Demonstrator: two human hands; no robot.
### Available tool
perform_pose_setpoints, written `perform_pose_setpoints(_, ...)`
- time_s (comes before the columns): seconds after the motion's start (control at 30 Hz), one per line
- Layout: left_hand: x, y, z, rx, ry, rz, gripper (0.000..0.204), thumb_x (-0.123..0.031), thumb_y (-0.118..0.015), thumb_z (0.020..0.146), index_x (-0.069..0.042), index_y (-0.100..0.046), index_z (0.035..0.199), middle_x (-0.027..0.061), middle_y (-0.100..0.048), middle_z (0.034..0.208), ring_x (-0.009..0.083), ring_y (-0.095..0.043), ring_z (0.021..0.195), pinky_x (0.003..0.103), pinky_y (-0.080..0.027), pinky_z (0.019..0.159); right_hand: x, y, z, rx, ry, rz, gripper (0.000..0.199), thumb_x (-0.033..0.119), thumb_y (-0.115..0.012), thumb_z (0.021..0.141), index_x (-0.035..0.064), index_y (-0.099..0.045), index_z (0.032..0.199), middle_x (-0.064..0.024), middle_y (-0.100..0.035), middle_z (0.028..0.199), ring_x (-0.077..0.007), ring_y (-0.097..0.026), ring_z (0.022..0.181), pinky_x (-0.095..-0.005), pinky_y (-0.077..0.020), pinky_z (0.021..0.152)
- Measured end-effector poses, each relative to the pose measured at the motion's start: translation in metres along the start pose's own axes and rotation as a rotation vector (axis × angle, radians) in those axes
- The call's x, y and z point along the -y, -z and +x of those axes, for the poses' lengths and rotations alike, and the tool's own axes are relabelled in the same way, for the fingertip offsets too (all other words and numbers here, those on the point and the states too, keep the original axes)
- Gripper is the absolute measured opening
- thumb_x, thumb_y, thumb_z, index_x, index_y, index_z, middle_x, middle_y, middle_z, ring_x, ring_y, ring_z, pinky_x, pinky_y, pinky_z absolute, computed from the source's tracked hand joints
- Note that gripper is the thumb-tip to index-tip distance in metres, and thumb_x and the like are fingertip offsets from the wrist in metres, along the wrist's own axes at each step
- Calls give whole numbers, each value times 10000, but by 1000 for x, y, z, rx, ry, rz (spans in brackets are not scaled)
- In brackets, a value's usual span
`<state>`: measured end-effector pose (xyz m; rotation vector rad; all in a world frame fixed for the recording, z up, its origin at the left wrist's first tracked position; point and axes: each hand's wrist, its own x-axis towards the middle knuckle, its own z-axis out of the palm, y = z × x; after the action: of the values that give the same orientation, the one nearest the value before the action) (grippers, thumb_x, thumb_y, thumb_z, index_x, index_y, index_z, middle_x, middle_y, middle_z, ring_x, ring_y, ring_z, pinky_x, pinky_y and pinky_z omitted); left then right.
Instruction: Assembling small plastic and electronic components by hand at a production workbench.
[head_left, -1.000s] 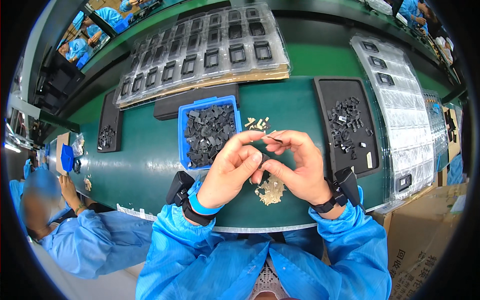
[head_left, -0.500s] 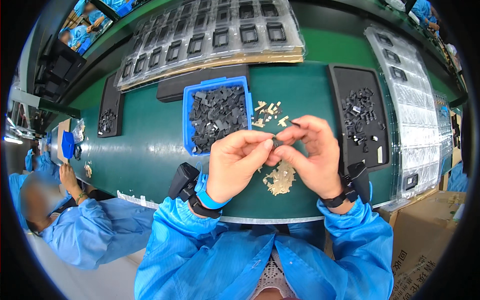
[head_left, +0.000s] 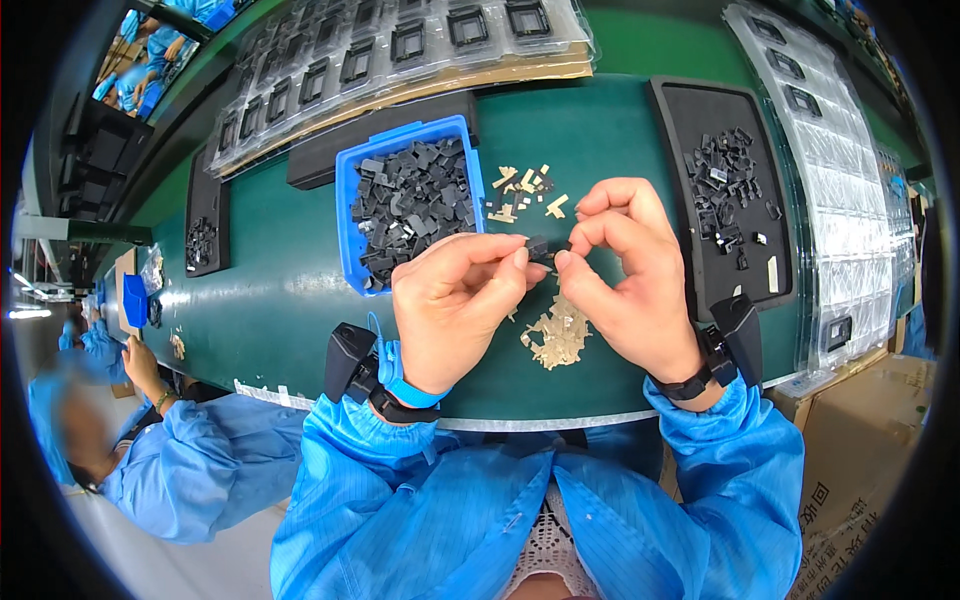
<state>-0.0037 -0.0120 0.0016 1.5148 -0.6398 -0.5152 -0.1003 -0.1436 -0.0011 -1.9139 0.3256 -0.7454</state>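
A small black plastic part is pinched between the thumb and forefinger of my left hand. Close against its right end, the thumb and forefinger of my right hand are pressed together; whatever lies between them is too small to make out. Just left of my hands stands a blue bin heaped with dark flat plastic parts. Below my fingertips a pile of pale beige scraps lies on the green table. Looser beige and dark bits are scattered beyond my hands.
A black tray of small black parts stands on the right, beside clear blister trays. More blister trays with black frames lie at the back. Another dark tray sits far left, near a seated co-worker.
My hands have drawn slightly apart, showing more of the black part in my left fingers. The dark piece by my right fingers no longer shows there. The view has shifted a little.
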Motion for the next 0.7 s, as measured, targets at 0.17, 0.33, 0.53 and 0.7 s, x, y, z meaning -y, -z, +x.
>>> perform_pose_setpoints(0.17, 0, 0, -1, -3, -2, 9, 86, 53, -604, 805, 66, -632, 885, 119, -632, 848, 194, -672, 761, 261, -554, 660, 0, -1, 0, -19, 24, -45, 97, 34, -664, 654, 18, -577, 693, -122, -480, 940, -216, -541, 850, -286, -458, 695)
perform_pose_setpoints(0.33, 2, 0, -1, 8, 4, 10, 89, 47, -613, 798, 64, -633, 883, 118, -634, 842, 194, -674, 758, 263, -554, 650, 0, -1, 0, -11, 18, -80, 99, 41, -660, 649, 25, -567, 679, -128, -483, 927, -249, -523, 900, -313, -447, 732)
perform_pose_setpoints(0.53, 3, 0, -1, 13, -37, 62, 90, 43, -622, 789, 61, -636, 876, 121, -641, 823, 196, -677, 748, 255, -552, 635, 0, 1, 0, 8, 23, -116, 101, 30, -663, 651, 21, -571, 690, -102, -488, 947, -206, -524, 881, -290, -423, 759)
perform_pose_setpoints(0.7, 0, -1, 0, 11, -21, 92, 84, 42, -624, 785, 59, -639, 865, 118, -644, 815, 194, -678, 743, 253, -550, 629, -1, 0, 0, -1, 18, -112, 99, 31, -662, 641, 22, -571, 679, -103, -488, 936, -212, -521, 887, -294, -419, 762)
